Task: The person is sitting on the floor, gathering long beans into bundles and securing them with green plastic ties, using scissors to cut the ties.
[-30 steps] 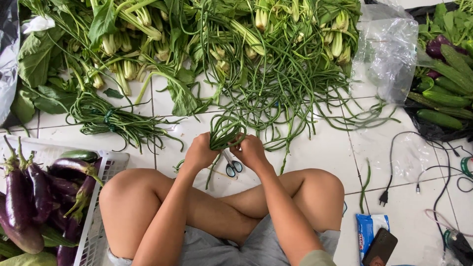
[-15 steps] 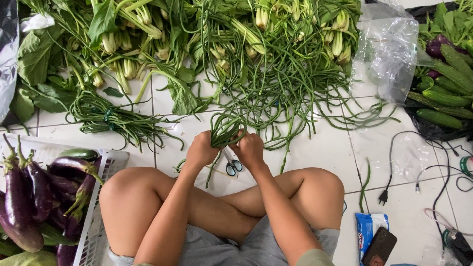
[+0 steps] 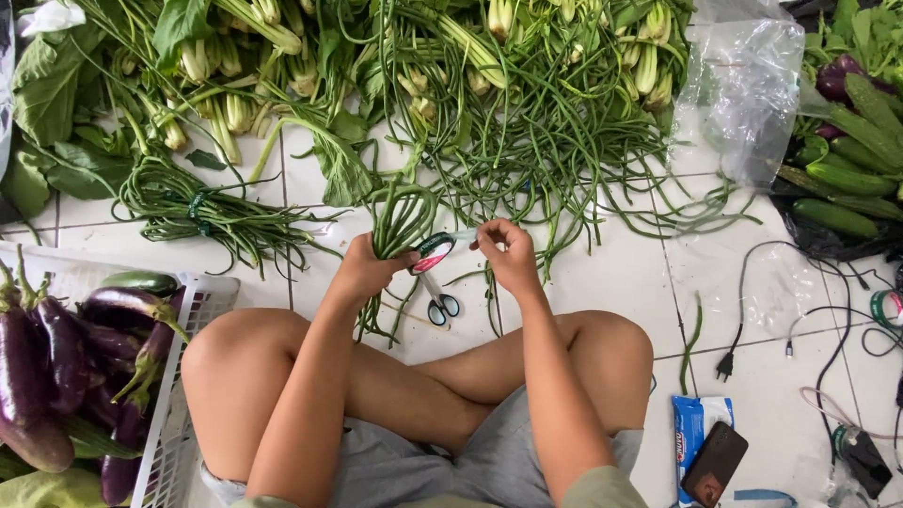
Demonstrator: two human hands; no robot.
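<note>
Two hands work over one bundle of long beans (image 3: 400, 221) on the white tiled floor (image 3: 602, 282), just ahead of the person's crossed legs. As a judgement, the likeliest slip is the tape: the strip (image 3: 461, 237) stretched between the hands looks thin, and it could fold onto itself or stick to a finger if the pull slackens. The bundle could also fan out, since only one fist pins it and its loose ends hang free below the grip.

Left hand (image 3: 362, 268) is closed tight round the bean stems, with a tape roll (image 3: 433, 252) pressed against its thumb side. Right hand (image 3: 508, 254) is mostly curled, its fingertips pinched on the free end of the tape; the two hands sit near each other but not touching. Scissors (image 3: 439, 303) lie on the floor between the knees, untouched. A loose heap of beans (image 3: 564, 141) spreads toward the far edge, and a tied bundle (image 3: 193, 207) lies to the left, near a white basket (image 3: 174, 423) of aubergines (image 3: 56, 348)
</note>
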